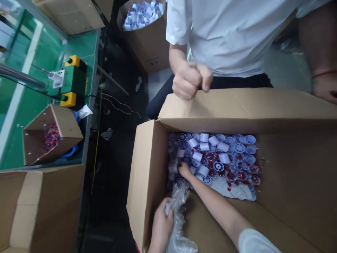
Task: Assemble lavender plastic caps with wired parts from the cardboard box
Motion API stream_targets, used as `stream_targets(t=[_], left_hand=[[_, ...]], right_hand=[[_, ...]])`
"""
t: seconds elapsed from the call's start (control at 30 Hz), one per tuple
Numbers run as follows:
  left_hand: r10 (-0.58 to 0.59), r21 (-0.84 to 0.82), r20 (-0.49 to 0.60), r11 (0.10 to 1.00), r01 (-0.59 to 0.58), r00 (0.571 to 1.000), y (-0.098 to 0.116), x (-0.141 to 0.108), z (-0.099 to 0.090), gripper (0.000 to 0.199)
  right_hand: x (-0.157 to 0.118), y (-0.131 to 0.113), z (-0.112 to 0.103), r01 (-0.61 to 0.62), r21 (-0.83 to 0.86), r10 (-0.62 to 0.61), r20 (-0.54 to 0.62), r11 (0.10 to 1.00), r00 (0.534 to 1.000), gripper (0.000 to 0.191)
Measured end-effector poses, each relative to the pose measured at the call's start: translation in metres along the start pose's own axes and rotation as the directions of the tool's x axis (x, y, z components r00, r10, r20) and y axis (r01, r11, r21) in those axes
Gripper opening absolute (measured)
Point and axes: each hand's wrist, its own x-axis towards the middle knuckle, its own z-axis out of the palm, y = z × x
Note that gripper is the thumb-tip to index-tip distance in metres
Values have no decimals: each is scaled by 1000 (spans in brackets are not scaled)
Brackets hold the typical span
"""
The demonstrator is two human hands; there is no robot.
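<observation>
My left hand (162, 223) is closed around a crumpled clear plastic bag (179, 214) inside the near left corner of a large cardboard box (295, 165). My right hand (184, 170) reaches down into the left part of the box, among pale lilac plastic cups (204, 171). Its fingers are partly hidden, so whether they grip a cup does not show. The cups stand packed together, with several lying loose on top. Small dark red pieces (210, 160) are scattered in and between them. A white sheet (226, 188) lies along the near side.
A co-worker in a white shirt (223, 38) sits across the box, one fist (191, 80) above its far flap. Behind stands another carton (147, 45) full of lilac cups. At left, a green bench (81, 45) carries a yellow-and-green switch box (73, 80) and a small carton (68, 123) of coloured pieces.
</observation>
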Motion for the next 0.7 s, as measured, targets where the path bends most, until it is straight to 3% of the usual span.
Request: stream_targets(t=[0.07,0.17,0.27,0.4,0.47,0.57,0.7], left_hand=[[15,38,36,999,-16,999,6,0,1,23],[42,111,-9,993,-41,999,14,0,2,16],[142,140,-54,981,-133,988,20,-1,4,13],[339,101,-90,939,-330,937,24,-4,8,9],[420,97,-87,906,-412,903,23,-5,10,30],[520,162,-16,844,-511,854,21,-5,12,59],[632,302,-27,743,-596,774,17,-5,12,57]], right_hand=[[-24,-1,-14,-72,186,62,58,980,996,22],[-69,-4,-37,-183,421,113,185,888,976,25],[-111,-10,-54,-294,557,128,317,777,940,30],[-145,-19,-54,-410,627,145,429,662,891,35],[-153,-21,-49,-445,636,161,454,631,876,38],[-159,-25,-40,-475,627,188,469,618,863,39],[-163,-32,-40,-502,563,222,492,656,842,34]])
